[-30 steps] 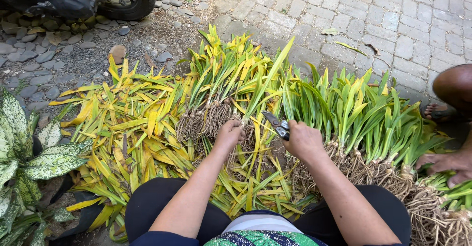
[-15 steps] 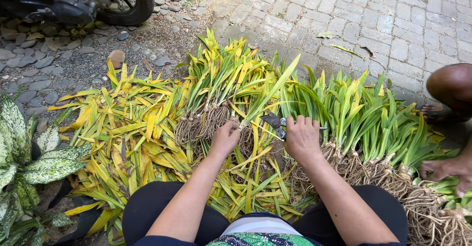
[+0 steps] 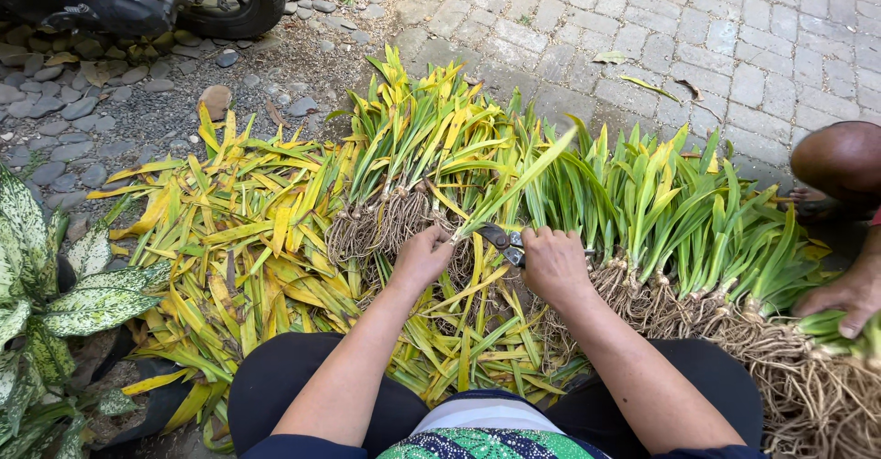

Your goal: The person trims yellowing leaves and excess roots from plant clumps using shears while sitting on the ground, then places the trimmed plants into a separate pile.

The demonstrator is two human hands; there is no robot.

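Both hands are busy at the middle of the pile. Left hand [image 3: 422, 255] is closed around the base of one plant [image 3: 514, 184], right where the leaves meet the roots, and the right hand [image 3: 553, 262] is wrapped shut on a pair of garden shears [image 3: 503, 239] whose blades point left, toward that same stem — the two hands sit just beside each other with the blades between them.

If it were me doing this cut, I'd keep the left grip low and firm so the stem can't twist, keep those fingers behind the blades, and snip close to the base rather than halfway up the leaf.

Cut yellow leaves [image 3: 248, 239] are heaped to the left of the hands, a row of greener plants with tangled roots [image 3: 679, 229] lies to the right, and another person's hand [image 3: 840, 298] rests on that bunch at the far right. Past it all, paving stones [image 3: 734, 46] and gravel.
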